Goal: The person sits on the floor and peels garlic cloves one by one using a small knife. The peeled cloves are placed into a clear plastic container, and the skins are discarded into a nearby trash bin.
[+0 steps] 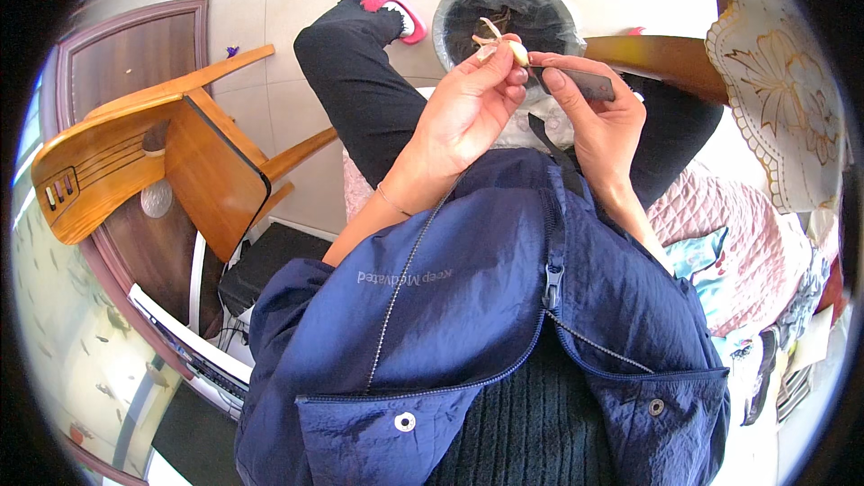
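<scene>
My left hand [466, 108] pinches a garlic clove [518, 52] between thumb and fingers, and loose papery skin [491, 37] sticks up beside it. In my right hand [597, 108] is a small knife or flat metal blade [580, 83], its near end between thumb and fingers and its tip close to the clove. Both hands are nearly touching, above my lap. Just beyond them stands a round bin lined with a clear plastic bag [444, 20]; dark scraps lie inside it.
A wooden chair [216, 175] stands at the left. At the right hangs a patterned tablecloth [776, 81] over a wooden table edge [655, 57]. A pink quilted cover [736, 243] lies beside me. My foot wears a pink slipper [412, 20] on the tiled floor.
</scene>
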The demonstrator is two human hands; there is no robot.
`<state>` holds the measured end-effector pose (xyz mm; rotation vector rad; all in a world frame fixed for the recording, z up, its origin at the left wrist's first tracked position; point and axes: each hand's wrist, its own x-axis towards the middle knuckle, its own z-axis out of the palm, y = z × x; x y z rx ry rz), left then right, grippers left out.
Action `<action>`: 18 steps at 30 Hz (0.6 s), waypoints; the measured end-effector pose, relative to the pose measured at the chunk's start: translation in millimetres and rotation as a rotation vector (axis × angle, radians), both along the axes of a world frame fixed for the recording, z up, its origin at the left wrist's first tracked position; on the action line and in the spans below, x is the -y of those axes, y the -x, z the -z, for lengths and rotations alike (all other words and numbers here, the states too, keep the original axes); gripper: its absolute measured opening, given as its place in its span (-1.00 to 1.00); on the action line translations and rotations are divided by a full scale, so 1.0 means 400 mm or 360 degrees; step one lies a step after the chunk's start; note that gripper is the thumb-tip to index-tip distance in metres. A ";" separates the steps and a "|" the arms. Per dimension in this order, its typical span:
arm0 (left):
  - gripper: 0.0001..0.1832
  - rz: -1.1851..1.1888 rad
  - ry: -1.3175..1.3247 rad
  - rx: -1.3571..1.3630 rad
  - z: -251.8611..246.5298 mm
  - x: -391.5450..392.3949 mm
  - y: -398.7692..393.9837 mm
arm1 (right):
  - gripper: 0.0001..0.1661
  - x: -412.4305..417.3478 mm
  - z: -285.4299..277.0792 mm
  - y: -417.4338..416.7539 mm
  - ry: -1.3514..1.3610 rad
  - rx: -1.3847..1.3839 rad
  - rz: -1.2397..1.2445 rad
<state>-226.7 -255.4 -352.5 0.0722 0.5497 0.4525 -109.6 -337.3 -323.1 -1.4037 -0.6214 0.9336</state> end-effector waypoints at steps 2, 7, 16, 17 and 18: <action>-0.81 -0.0024 0.0017 0.0032 -0.006 0.010 0.001 | -0.81 0.005 -0.008 0.007 -0.0039 0.0024 0.0035; -0.80 -0.0145 -0.0006 0.0126 -0.035 0.042 -0.006 | -0.81 0.020 -0.033 0.022 -0.0093 -0.0065 0.0072; -0.77 -0.0127 -0.0023 0.0419 -0.038 0.074 0.001 | -0.84 0.040 -0.045 0.035 -0.0249 -0.0071 0.0187; -0.75 -0.0108 -0.0049 0.0428 -0.043 0.071 0.004 | -0.84 0.039 -0.045 0.034 -0.0258 -0.0036 0.0189; -0.74 -0.0088 -0.0070 0.0438 -0.046 0.070 0.006 | -0.84 0.040 -0.043 0.031 -0.0265 0.0002 0.0192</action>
